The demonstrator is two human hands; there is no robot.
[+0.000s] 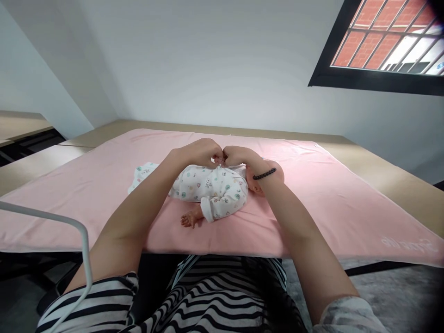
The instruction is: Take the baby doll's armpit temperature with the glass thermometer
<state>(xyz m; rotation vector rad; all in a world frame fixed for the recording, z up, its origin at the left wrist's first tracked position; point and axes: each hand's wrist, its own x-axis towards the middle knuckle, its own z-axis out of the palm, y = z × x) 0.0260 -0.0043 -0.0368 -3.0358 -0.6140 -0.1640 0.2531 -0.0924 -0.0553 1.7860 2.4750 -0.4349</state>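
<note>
A baby doll point(260, 187) lies on its back on a pink cloth point(114, 208), head to the right. It wears a white printed baby garment point(199, 182), whose near sleeve is turned back above the doll's small hand point(189, 218). My left hand point(204, 151) and my right hand point(236, 156) meet above the garment's far side, fingertips pinched closely together. Both are closed, and what lies between the fingers is hidden. A dark beaded bracelet point(264, 174) circles my right wrist, which passes in front of the doll's head.
The cloth covers most of a light wooden table point(374, 171) and hangs to its front edge. Behind stands a white wall point(208, 60) with a dark-framed barred window point(378, 46) at upper right. A pale curved rod or cable point(85, 240) crosses the lower left.
</note>
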